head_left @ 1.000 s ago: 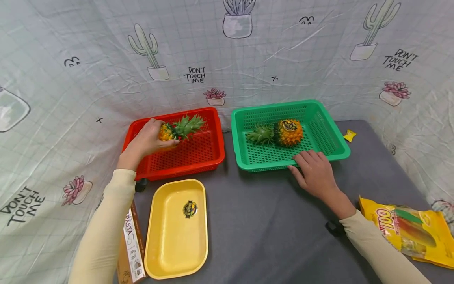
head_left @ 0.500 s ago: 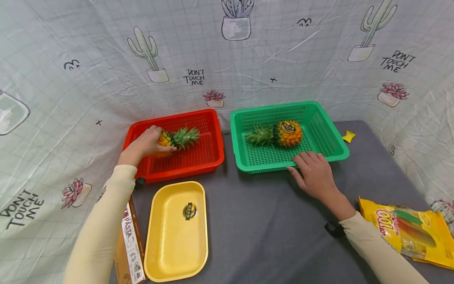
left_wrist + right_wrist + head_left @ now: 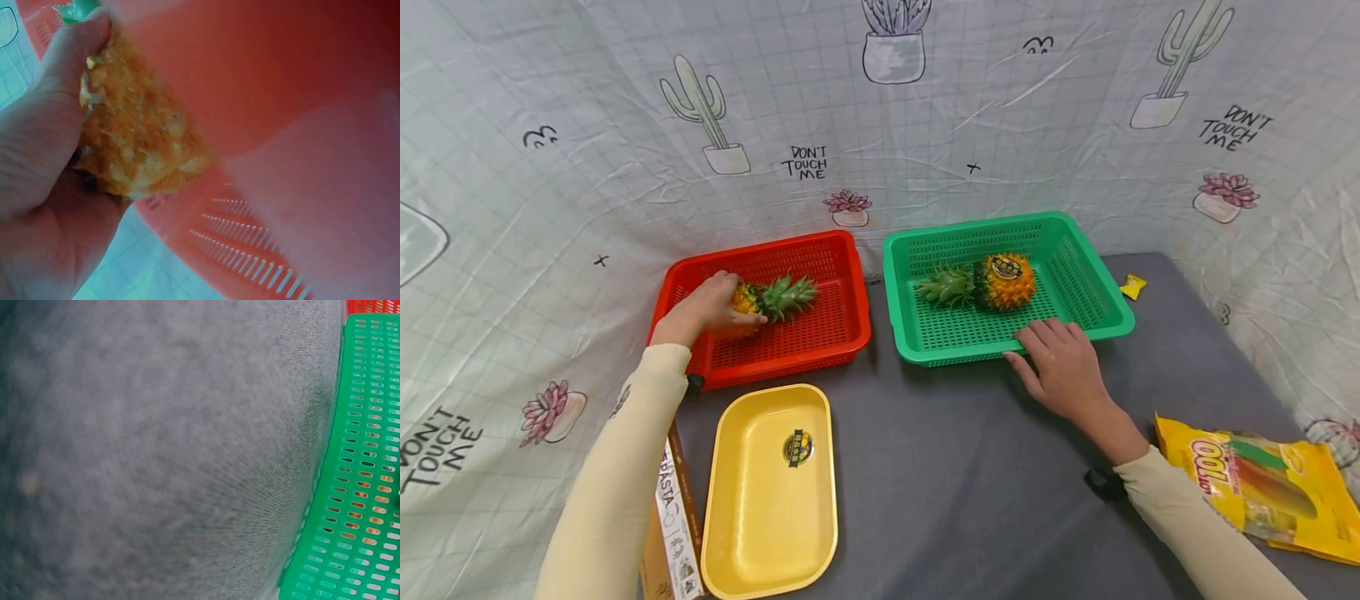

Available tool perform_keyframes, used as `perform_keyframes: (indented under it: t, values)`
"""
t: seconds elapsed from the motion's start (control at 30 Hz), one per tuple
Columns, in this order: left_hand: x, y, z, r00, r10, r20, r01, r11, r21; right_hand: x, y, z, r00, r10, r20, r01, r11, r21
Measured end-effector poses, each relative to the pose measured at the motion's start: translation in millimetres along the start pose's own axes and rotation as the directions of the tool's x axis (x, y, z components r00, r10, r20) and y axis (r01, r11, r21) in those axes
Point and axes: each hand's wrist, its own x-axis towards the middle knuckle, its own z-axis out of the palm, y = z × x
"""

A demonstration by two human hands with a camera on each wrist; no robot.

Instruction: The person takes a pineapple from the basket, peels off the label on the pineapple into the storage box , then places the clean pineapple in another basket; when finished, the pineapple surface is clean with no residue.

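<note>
In the head view, my left hand (image 3: pixel 713 308) reaches into the red basket (image 3: pixel 790 364) and grips a small pineapple (image 3: pixel 745 298) by its yellow body. Its green crown points right, low over the basket floor. The left wrist view shows this pineapple (image 3: pixel 144 125) with my thumb and palm around one side; part of it is hidden behind the red wall. My right hand (image 3: pixel 1063 367) holds the front rim of the green basket (image 3: pixel 955 354), fingers over the edge and thumb outside. A second pineapple (image 3: pixel 1007 282) lies in there, crown to the left.
A yellow tray (image 3: pixel 767 500) with a round sticker stands in front of the red basket. Left of it lies a pasta box (image 3: pixel 673 525). At right are a yellow snack bag (image 3: pixel 1262 487) and a small yellow packet (image 3: pixel 1133 287). A printed cloth wall (image 3: pixel 925 167) closes the back.
My left hand has lowered the pineapple and moved it slightly left within the red basket. My right hand stays at the green rim. The view has shifted a little.
</note>
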Motion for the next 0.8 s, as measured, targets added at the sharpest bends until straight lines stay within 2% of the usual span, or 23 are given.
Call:
perform_keyframes:
  t: [0.37,0.8]
  values:
    - [-2.9,-6.3,7.1,1.0,0.001,0.024,-0.001,1.0,0.023,-1.4,0.4,2.0,1.0,-0.004,-0.018,0.004,1.0,0.003]
    - [-6.6,-7.8,9.1,1.0,-0.014,0.016,0.014,1.0,0.019,-0.3,-0.5,0.6,1.0,0.001,-0.016,-0.001,1.0,0.01]
